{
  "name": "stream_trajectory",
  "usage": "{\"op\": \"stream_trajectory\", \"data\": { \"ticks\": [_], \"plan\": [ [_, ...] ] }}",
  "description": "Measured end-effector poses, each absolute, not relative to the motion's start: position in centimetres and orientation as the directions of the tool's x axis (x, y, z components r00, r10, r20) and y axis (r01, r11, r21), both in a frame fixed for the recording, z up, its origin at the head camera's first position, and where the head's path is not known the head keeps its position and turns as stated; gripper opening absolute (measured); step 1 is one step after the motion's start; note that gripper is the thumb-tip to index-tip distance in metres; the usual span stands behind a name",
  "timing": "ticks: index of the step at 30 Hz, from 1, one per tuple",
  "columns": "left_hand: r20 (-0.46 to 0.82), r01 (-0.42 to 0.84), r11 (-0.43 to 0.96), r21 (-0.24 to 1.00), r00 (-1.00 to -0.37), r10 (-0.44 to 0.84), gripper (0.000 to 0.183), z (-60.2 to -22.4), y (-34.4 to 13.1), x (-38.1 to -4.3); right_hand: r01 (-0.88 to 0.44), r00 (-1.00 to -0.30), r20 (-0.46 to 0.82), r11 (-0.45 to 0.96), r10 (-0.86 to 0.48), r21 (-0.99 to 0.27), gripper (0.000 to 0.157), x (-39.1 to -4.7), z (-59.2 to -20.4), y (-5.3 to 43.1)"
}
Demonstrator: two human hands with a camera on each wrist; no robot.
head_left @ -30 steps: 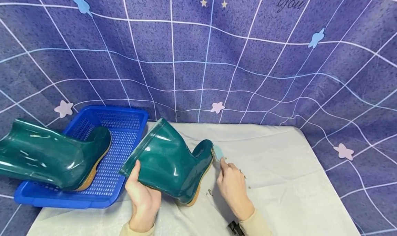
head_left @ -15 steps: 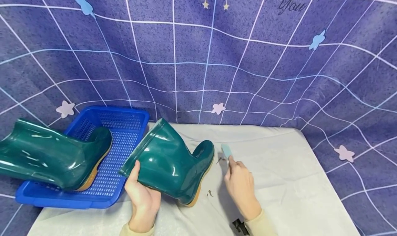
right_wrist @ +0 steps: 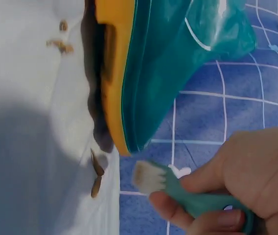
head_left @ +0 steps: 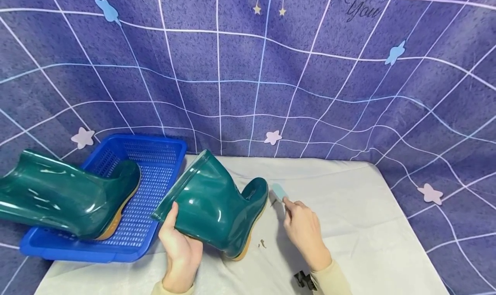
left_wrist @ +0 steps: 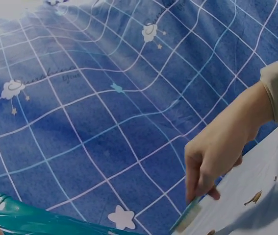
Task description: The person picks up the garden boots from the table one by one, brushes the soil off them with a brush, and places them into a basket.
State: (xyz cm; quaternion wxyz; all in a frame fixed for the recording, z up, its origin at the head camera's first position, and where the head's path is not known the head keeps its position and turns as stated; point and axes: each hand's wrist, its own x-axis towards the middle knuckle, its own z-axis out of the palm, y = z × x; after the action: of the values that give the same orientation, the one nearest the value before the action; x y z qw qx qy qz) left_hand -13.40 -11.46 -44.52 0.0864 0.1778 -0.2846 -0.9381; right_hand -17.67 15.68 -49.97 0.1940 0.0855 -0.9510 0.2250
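Note:
A glossy green rubber boot with a yellow sole lies tilted over the white cloth, its toe pointing right. My left hand grips it at the shaft's top edge, thumb on the outside and the other fingers hidden beneath. In my right hand is a small light-green brush, pinched by the handle. The right wrist view shows its pale bristles just off the toe end of the yellow sole. Brown bits of dirt lie on the cloth near the sole.
On the left, a second green boot rests across a blue perforated basket. The white-covered table ends at a purple-blue gridded curtain behind. A black strap piece shows at my right sleeve.
The brush has left the toe of the sole, moved right, then swung slightly back toward it. Brown bits now show on the cloth beside the toe. My left hand and the boot stay nearly still.

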Motion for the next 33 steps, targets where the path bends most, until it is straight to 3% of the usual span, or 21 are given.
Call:
{"op": "stream_trajectory", "data": {
  "ticks": [3, 7, 10, 14, 16, 23, 28, 33],
  "plan": [
    [-0.284, 0.064, -0.811, 0.581, -0.919, -0.275, 0.044, -44.6, -11.5, -13.3, -0.273, -0.917, 0.39, 0.844, -0.084, -0.461, 0.028, -17.4, -49.6, 15.8],
    [-0.276, 0.063, -0.799, 0.598, -0.92, -0.279, 0.044, -44.6, -11.6, -13.3, -0.408, -0.906, 0.357, 0.691, -0.227, -0.597, 0.033, -17.3, -49.0, 15.3],
    [-0.272, 0.057, -0.806, 0.59, -0.925, -0.265, 0.045, -44.5, -11.5, -13.4, -0.403, -0.908, 0.345, 0.718, -0.237, -0.567, 0.034, -17.8, -49.4, 15.3],
    [-0.279, 0.046, -0.817, 0.575, -0.927, -0.249, 0.045, -44.4, -11.3, -13.4, -0.24, -0.931, 0.36, 0.855, -0.067, -0.46, 0.03, -18.4, -50.3, 16.2],
    [-0.281, 0.047, -0.815, 0.578, -0.926, -0.252, 0.045, -44.3, -11.4, -13.3, -0.199, -0.935, 0.354, 0.853, -0.018, -0.483, 0.029, -18.5, -50.4, 16.8],
    [-0.269, 0.017, -0.775, 0.632, -0.933, -0.24, 0.043, -44.3, -11.7, -13.3, -0.301, -0.947, 0.275, 0.758, -0.166, -0.579, 0.035, -18.8, -49.9, 17.1],
    [-0.192, -0.027, -0.627, 0.779, -0.961, -0.198, 0.034, -44.5, -10.9, -12.6, -0.204, -0.96, 0.268, 0.864, -0.084, -0.461, 0.035, -18.5, -50.0, 17.3],
    [0.051, 0.12, -0.374, 0.92, -0.98, -0.19, 0.019, -44.7, -10.3, -12.2, -0.162, -0.952, 0.306, 0.842, 0.005, -0.515, 0.031, -17.9, -48.2, 17.4]
  ]
}}
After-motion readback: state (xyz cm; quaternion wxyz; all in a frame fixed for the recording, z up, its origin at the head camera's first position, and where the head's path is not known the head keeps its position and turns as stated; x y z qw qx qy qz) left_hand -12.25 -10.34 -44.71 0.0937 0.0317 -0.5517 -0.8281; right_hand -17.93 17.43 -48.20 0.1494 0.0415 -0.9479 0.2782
